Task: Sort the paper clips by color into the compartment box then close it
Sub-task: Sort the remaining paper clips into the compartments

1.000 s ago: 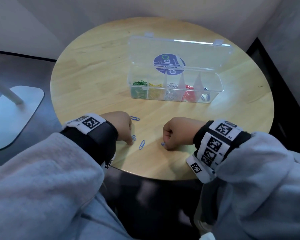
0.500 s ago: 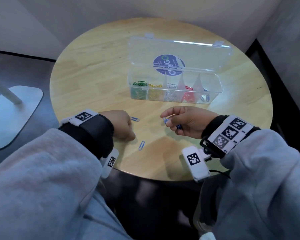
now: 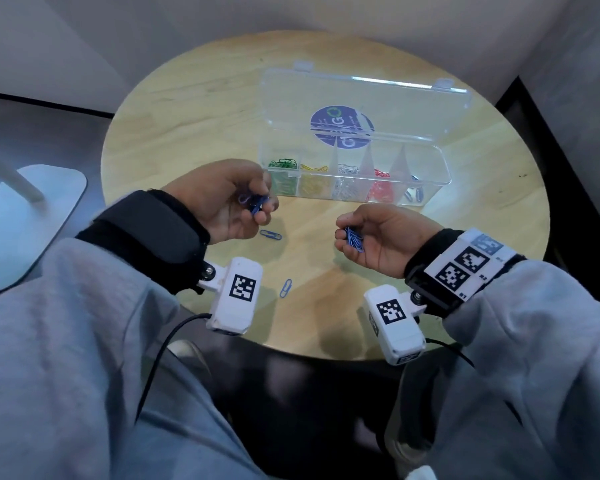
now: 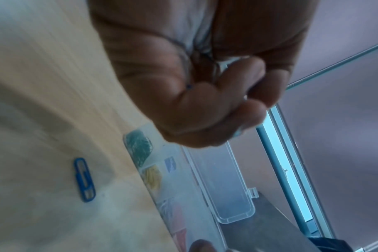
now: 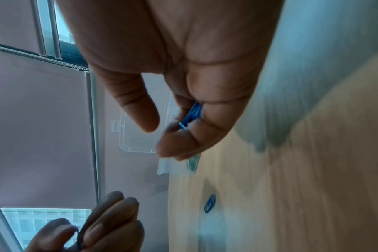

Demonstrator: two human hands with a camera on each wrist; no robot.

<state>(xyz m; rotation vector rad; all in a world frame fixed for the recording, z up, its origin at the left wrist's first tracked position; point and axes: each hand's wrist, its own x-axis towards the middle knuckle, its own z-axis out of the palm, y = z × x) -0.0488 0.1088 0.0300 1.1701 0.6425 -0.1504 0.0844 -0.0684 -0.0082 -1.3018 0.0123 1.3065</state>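
Note:
A clear compartment box (image 3: 440,168) stands open on the round wooden table (image 3: 187,133), lid tilted back. Its cells hold green (image 3: 283,164), yellow, silver, red (image 3: 381,174) and blue clips, left to right. My left hand (image 3: 253,202) is raised palm-up near the box's left end, fingers curled round several blue clips (image 3: 255,206). My right hand (image 3: 352,237), also palm-up, holds a bunch of blue clips (image 5: 193,112) in its curled fingers. Two loose blue clips lie on the table: one (image 3: 271,234) under the left hand, another (image 3: 285,288) near the front edge.
The table's front edge (image 3: 309,351) lies close to my lap. A grey stand base (image 3: 25,220) sits on the floor at the left. Walls close in behind and to the right of the table.
Both hands have lifted off the table and turned palm-up with blue clips in them. The left hand moved up toward the box; two clips stay on the table.

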